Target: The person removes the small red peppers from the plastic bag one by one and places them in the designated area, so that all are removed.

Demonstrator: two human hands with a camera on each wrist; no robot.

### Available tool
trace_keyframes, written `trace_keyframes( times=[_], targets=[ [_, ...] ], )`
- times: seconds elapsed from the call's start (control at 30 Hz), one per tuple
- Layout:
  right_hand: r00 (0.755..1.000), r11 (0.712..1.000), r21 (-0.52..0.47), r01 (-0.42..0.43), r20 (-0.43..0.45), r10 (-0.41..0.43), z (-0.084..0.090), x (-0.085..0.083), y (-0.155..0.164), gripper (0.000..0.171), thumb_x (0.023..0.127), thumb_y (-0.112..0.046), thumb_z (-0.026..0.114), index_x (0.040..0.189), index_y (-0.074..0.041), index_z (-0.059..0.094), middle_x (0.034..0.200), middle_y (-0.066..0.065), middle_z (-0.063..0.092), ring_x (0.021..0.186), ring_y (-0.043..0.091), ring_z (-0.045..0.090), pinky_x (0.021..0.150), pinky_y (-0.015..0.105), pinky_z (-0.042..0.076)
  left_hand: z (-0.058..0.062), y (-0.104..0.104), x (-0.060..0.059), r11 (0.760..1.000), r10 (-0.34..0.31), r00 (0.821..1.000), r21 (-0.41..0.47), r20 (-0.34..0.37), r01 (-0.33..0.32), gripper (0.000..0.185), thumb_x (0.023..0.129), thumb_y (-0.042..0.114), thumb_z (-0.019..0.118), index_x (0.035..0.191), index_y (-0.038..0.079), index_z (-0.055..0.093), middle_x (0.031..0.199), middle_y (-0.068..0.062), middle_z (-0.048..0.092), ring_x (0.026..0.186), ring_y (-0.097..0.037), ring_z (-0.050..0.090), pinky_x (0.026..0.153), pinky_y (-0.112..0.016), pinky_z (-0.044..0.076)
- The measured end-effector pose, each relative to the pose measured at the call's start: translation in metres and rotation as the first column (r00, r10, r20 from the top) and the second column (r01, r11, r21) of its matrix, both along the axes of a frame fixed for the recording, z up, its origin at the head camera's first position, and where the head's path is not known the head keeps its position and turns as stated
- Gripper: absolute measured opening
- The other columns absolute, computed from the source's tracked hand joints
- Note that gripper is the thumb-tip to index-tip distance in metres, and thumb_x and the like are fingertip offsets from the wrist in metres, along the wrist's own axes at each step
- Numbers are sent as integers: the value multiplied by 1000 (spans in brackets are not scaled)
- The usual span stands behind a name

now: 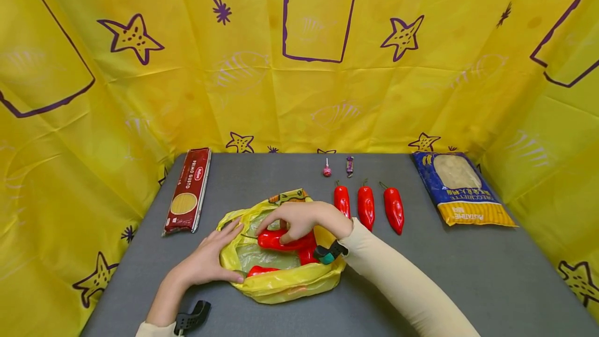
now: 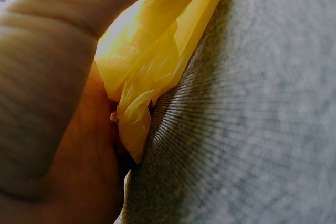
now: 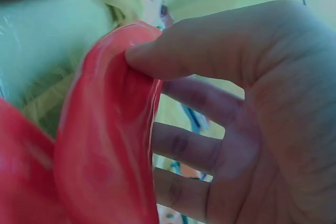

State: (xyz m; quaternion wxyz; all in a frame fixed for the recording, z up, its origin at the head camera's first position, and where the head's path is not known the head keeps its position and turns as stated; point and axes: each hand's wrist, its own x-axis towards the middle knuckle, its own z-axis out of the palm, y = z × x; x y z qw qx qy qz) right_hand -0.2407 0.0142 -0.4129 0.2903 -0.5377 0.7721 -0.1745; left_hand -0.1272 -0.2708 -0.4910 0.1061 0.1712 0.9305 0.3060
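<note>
A crumpled yellow plastic bag (image 1: 285, 285) lies open on the grey table (image 1: 421, 285), near the front centre. My left hand (image 1: 220, 256) grips its left rim; in the left wrist view the bag's plastic (image 2: 152, 61) is bunched against my palm (image 2: 63, 129). My right hand (image 1: 289, 229) reaches into the bag and holds a red pepper (image 1: 276, 242). In the right wrist view my thumb (image 3: 199, 45) and fingers close round that pepper (image 3: 105, 150). Two more red peppers (image 1: 261, 270) lie inside the bag.
Three red peppers (image 1: 366, 207) lie in a row just right of the bag. A spaghetti box (image 1: 189, 190) lies at the left and a blue and yellow pasta packet (image 1: 460, 189) at the right. A lollipop (image 1: 327, 170) and a wrapped sweet (image 1: 349, 165) lie at the back. Yellow sheeting walls the table.
</note>
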Motion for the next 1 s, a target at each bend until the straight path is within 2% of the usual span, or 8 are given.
trace_keyframes(
  times=[0.2, 0.5, 0.63, 0.83, 1.0],
  targets=[
    [1000, 994, -105, 17, 16, -15, 6, -4, 12, 57, 93, -6, 73, 148, -19, 64, 144, -3, 64, 91, 12, 65, 80, 22, 56, 0, -1, 0, 1000, 6, 1000, 4, 6, -6, 124, 68, 67, 92, 166, 15, 38, 177, -7, 22, 148, -63, 28, 111, -83, 25],
    [995, 965, -246, 92, -12, -98, 6, -8, 26, 55, 93, -10, 73, 146, -17, 64, 141, 1, 64, 79, 7, 62, 71, 22, 56, -1, -1, 0, 1000, -2, 1000, 17, -5, 2, 123, 68, 65, 93, 166, 14, 38, 177, -7, 23, 148, -67, 26, 111, -84, 23],
    [983, 937, -306, 166, -17, -180, 4, -7, 31, 54, 93, -10, 73, 147, -15, 64, 138, 2, 66, 74, 7, 60, 67, 22, 54, 0, -1, 1, 1000, 0, 1000, 22, 5, 0, 124, 68, 64, 94, 166, 14, 38, 177, -8, 22, 148, -69, 23, 111, -85, 20],
    [952, 881, -377, 286, 10, -305, 3, -3, 38, 53, 94, -11, 75, 146, -16, 64, 128, 1, 68, 65, 7, 56, 63, 21, 50, 1, -1, 1, 1000, 3, 1000, 25, 14, -3, 124, 68, 64, 94, 167, 14, 37, 177, -9, 22, 148, -69, 21, 111, -86, 19],
    [924, 835, -406, 370, 70, -375, 5, 1, 47, 53, 94, -12, 76, 145, -18, 65, 120, 2, 69, 61, 8, 54, 60, 23, 47, 0, 0, 1, 1000, -2, 1000, 28, 13, 2, 124, 68, 63, 94, 167, 14, 36, 177, -9, 21, 149, -68, 21, 112, -85, 18]
  ],
)
